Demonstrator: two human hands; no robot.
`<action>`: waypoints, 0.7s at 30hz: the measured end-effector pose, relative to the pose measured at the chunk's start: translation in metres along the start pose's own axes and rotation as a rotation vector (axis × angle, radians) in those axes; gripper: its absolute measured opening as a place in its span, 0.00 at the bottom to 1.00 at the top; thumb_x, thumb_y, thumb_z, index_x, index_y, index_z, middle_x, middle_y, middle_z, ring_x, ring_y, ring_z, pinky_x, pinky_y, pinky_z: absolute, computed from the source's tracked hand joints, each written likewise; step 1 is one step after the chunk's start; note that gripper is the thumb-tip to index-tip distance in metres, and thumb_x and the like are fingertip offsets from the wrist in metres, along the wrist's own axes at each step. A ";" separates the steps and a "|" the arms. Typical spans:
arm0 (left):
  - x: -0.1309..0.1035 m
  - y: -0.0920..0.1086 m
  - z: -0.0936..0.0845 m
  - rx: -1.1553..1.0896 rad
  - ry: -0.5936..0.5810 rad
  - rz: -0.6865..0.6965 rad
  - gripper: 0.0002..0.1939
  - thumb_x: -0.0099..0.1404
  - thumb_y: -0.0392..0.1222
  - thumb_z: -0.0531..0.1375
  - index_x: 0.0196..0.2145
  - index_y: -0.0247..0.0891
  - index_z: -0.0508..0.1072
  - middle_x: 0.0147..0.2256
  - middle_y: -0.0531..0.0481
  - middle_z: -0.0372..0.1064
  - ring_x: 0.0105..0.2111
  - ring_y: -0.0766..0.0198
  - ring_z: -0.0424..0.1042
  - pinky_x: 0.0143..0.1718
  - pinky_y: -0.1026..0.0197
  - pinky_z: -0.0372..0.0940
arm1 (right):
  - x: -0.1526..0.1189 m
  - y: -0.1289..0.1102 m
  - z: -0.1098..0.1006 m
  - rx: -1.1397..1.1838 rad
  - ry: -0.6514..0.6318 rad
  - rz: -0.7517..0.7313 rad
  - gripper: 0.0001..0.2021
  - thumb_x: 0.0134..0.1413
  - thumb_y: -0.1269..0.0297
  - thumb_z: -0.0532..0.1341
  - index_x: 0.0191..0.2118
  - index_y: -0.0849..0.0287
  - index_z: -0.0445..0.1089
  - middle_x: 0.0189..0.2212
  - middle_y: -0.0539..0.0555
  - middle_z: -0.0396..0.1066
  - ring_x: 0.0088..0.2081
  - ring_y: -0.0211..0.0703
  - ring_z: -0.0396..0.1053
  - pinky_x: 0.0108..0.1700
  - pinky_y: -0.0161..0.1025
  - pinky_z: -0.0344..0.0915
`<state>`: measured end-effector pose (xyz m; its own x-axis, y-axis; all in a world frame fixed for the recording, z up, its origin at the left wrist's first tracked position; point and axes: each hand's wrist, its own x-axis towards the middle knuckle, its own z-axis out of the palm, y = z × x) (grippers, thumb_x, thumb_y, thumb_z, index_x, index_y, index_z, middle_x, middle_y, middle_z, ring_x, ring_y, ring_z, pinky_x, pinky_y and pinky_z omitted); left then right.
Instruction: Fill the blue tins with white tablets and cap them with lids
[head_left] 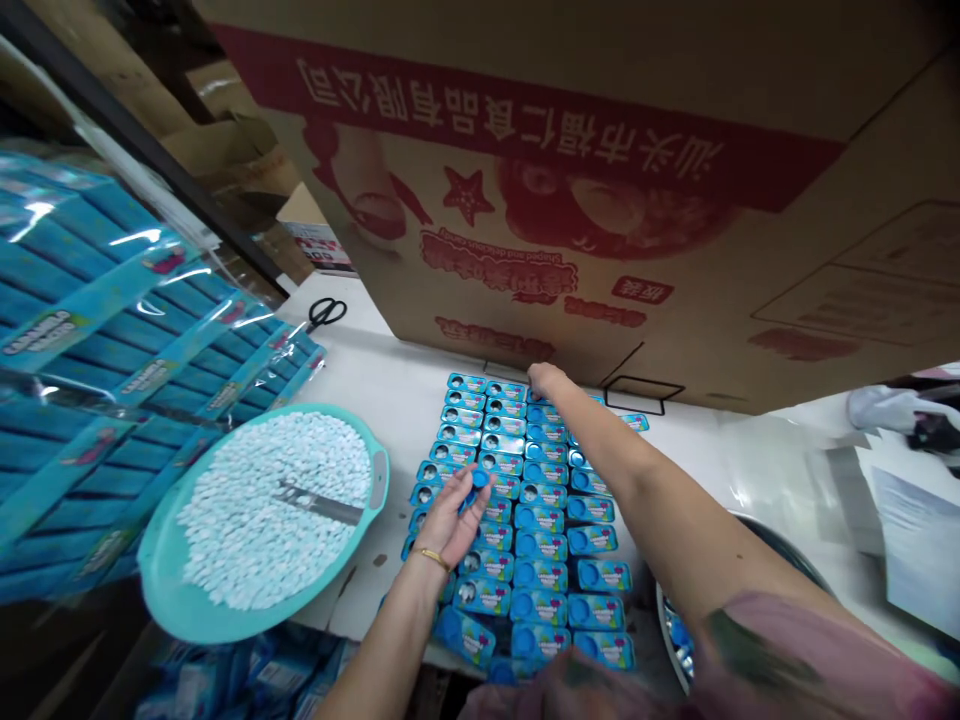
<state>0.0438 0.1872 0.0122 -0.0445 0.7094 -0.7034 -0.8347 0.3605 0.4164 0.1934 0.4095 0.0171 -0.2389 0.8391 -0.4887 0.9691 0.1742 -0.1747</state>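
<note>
Rows of small blue printed tins (540, 547) cover the white table in columns; some at the upper left show a round opening with pale contents. My left hand (454, 515), with a gold bracelet at the wrist, is palm up over the left columns, its fingers curled round small round blue lids (478, 480). My right hand (546, 380) reaches to the far end of the columns beside the cardboard box, fingers bent down at a tin; what they hold, if anything, is hidden.
A turquoise basin (169, 600) of white candies with a metal scoop (322, 503) stands left. Wrapped blue packs (112, 330) are stacked beyond it. Black scissors (327, 312) lie behind. A large cardboard box (600, 200) walls off the back. A round metal container (664, 625) is at right.
</note>
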 end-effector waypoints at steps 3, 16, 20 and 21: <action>0.005 -0.003 -0.001 -0.021 0.016 0.028 0.06 0.55 0.27 0.54 0.32 0.32 0.68 0.30 0.47 0.69 0.37 0.61 0.70 0.35 0.65 0.68 | -0.037 -0.010 0.013 0.047 0.138 -0.144 0.16 0.45 0.70 0.60 0.43 0.61 0.66 0.44 0.60 0.63 0.45 0.48 0.63 0.42 0.38 0.59; 0.012 -0.003 -0.004 0.037 0.080 0.091 0.07 0.53 0.30 0.57 0.32 0.35 0.67 0.25 0.50 0.67 0.23 0.71 0.67 0.19 0.72 0.60 | -0.045 -0.040 0.044 0.222 0.273 -0.299 0.07 0.50 0.69 0.57 0.36 0.59 0.70 0.36 0.51 0.68 0.40 0.37 0.65 0.42 0.31 0.58; 0.005 0.001 -0.017 0.021 0.049 0.083 0.09 0.53 0.35 0.57 0.35 0.33 0.68 0.23 0.51 0.65 0.21 0.72 0.64 0.15 0.72 0.55 | -0.003 -0.048 0.023 0.128 0.254 -0.193 0.08 0.50 0.70 0.56 0.37 0.62 0.67 0.40 0.57 0.65 0.43 0.43 0.63 0.43 0.38 0.59; 0.004 0.002 -0.019 0.023 0.047 0.079 0.10 0.53 0.35 0.57 0.35 0.33 0.68 0.24 0.50 0.66 0.21 0.72 0.64 0.15 0.72 0.55 | 0.005 -0.053 0.021 0.105 0.230 -0.174 0.08 0.51 0.69 0.56 0.38 0.63 0.67 0.40 0.57 0.65 0.42 0.43 0.63 0.43 0.40 0.60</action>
<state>0.0312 0.1787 -0.0007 -0.1359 0.7074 -0.6936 -0.8147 0.3186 0.4845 0.1397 0.3938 0.0063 -0.3692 0.8979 -0.2396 0.9002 0.2814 -0.3324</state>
